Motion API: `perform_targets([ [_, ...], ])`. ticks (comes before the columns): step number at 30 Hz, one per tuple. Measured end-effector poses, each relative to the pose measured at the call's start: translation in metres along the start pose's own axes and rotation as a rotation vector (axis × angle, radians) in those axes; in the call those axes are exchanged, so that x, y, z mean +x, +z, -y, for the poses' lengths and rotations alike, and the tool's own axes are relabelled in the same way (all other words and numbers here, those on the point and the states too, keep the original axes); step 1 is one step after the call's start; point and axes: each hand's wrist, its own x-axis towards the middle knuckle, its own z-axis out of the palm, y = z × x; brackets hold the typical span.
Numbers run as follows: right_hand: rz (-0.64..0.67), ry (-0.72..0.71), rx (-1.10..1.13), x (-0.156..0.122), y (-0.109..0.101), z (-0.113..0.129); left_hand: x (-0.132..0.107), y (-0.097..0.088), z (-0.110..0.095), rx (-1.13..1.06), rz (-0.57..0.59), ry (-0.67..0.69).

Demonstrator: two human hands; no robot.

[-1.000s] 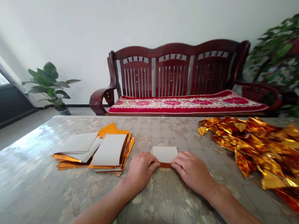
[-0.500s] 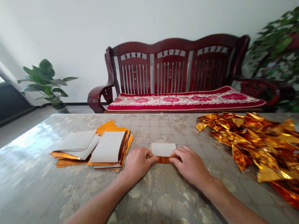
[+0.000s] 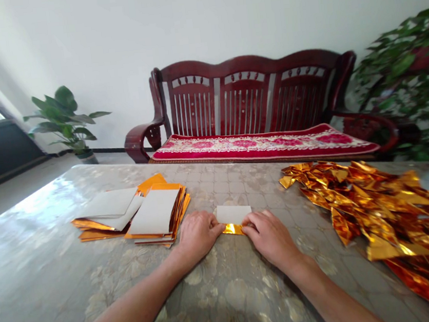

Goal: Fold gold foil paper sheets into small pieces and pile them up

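Observation:
A small sheet of gold foil paper [image 3: 234, 212] lies on the table between my hands, its pale back facing up. Along its near edge a strip is turned over, showing shiny gold. My left hand [image 3: 199, 232] pinches the left end of that strip between thumb and fingers. At the right end, my right hand [image 3: 268, 232] pinches it the same way. Just left of my left hand sits a stack of foil paper sheets [image 3: 154, 213], pale sides up with orange-gold edges showing. A second stack [image 3: 106, 209] leans against it further left.
A large heap of folded gold foil pieces [image 3: 391, 213] covers the table's right side. Patterned covering lies over the table [image 3: 98, 298]. Beyond its far edge stands a dark red wooden bench [image 3: 246, 95] with a floral cushion [image 3: 262, 142]. Potted plants [image 3: 64, 118] flank the bench.
The turned-over strip now catches the light, looking bright gold instead of dark orange. Both hands keep their pinch in nearly the same place. The whole view has shifted very slightly.

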Motion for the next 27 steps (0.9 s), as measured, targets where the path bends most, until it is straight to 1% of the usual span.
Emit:
perform_targets([
  [6, 0.023, 0.037, -0.037, 0.000, -0.001, -0.002, -0.003, -0.001, -0.003, 0.044, -0.035, 0.066],
  [12, 0.059, 0.103, -0.042, 0.001, -0.002, -0.001, -0.004, 0.001, -0.003, 0.033, -0.019, 0.049],
  [15, 0.065, 0.103, -0.032, 0.001, -0.003, -0.003, -0.007, 0.004, -0.003, -0.010, -0.069, 0.085],
  [17, 0.049, 0.063, -0.028, 0.000, -0.004, -0.004, -0.009, 0.006, -0.004, -0.027, -0.101, 0.166],
  [18, 0.037, 0.034, -0.031, 0.000, -0.005, -0.004, -0.010, 0.007, -0.005, -0.036, -0.098, 0.225],
  [20, 0.020, -0.047, -0.053, -0.001, -0.006, -0.003, -0.011, 0.008, -0.006, -0.047, -0.059, 0.347],
  [22, 0.026, -0.151, -0.089, -0.003, -0.007, 0.000, -0.014, 0.009, -0.007, -0.020, 0.000, 0.436],
  [24, 0.052, -0.256, -0.122, -0.005, -0.007, 0.005, -0.017, 0.010, -0.009, 0.065, 0.040, 0.472],
  [27, 0.091, -0.371, -0.139, -0.007, -0.008, 0.010, -0.024, 0.012, -0.016, 0.216, 0.056, 0.460],
])
